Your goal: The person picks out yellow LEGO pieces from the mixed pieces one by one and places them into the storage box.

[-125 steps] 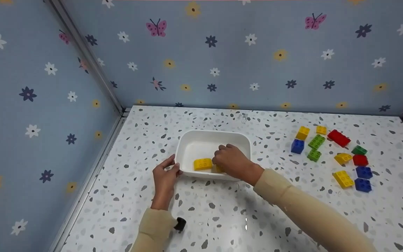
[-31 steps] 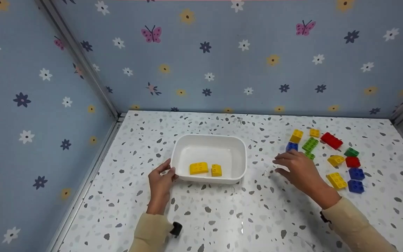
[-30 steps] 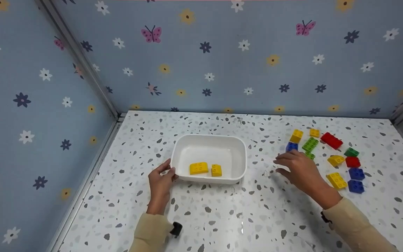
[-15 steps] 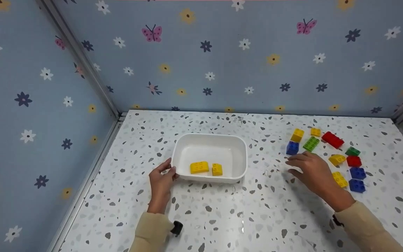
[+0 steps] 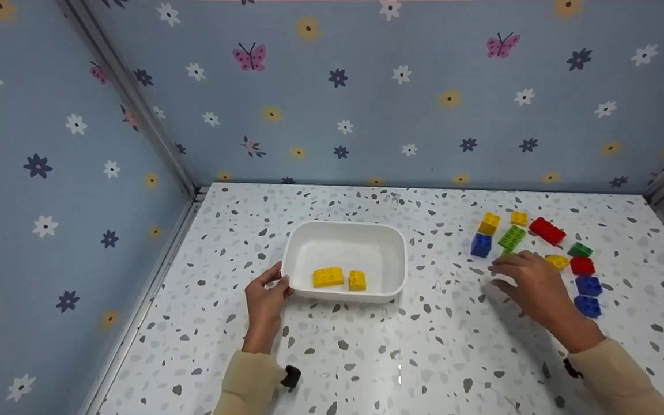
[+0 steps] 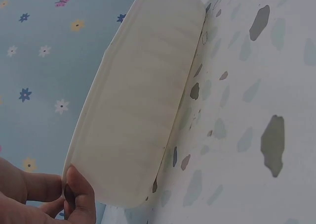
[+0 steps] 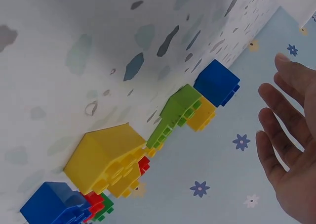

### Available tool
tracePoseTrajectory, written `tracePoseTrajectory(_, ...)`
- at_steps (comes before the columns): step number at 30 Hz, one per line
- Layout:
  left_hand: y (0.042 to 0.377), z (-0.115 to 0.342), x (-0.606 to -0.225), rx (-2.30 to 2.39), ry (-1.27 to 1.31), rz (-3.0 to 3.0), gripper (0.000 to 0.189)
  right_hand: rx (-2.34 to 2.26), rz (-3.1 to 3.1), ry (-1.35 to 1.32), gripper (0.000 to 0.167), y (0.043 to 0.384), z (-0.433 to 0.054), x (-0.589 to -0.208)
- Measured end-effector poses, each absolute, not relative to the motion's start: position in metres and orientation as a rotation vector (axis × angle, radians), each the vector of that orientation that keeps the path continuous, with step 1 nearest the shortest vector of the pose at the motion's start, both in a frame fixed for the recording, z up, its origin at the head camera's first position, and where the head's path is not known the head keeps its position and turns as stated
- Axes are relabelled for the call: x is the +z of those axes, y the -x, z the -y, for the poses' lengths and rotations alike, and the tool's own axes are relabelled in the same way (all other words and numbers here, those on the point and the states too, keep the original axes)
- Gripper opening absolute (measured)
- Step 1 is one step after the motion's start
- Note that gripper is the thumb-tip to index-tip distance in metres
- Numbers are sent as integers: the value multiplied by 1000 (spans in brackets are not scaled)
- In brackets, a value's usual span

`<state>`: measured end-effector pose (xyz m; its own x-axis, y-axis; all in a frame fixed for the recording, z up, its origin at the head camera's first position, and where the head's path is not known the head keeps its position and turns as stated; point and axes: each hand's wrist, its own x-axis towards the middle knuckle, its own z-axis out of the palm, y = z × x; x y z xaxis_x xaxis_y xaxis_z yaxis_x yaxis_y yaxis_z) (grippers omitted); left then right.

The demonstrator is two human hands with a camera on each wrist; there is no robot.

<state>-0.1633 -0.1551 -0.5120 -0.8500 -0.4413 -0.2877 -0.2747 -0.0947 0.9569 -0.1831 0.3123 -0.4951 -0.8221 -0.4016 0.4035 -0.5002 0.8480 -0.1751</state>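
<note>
White plastic tub (image 5: 343, 297), 1: rounded corners, upright on the speckled white desk (image 5: 418, 363). Contents, near its front wall: 1 longer yellow brick (image 5: 328, 277) and 1 shorter yellow brick (image 5: 357, 280), side by side, a gap between.

Left hand (image 5: 266, 302): at the tub's near left corner, grip pinching the rim between thumb and fingers.

Right hand (image 5: 534, 288): raised over the desk, right of the tub; grip slack, fingers loosely bent, thumb apart from them. The right wrist view shows it clear of the bricks.

Loose stock, right side of desk: 1 tall yellow brick (image 5: 489, 223), a blue block (image 5: 481, 245) just in front; 1 small yellow block (image 5: 519, 218); 1 lime green brick (image 5: 512, 237); 1 long red brick (image 5: 547, 231); 1 dark green brick (image 5: 580, 249); 1 short red brick (image 5: 583, 266), a sloped yellow brick (image 5: 558, 262) at its left; 2 blue bricks (image 5: 589, 286) in line, nearer the person; 1 large yellow brick (image 7: 103, 152), seen from the right wrist only.

Beige sleeves (image 5: 251, 377), 2. Backdrop: blue panel (image 5: 366, 69), flowers and butterflies.
</note>
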Motion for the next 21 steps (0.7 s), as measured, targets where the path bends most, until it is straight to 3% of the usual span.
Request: tracePoseTrajectory(21,163,156,-513,-2110,-811,2007,43,379,2713,-526,38,174,-348,-498)
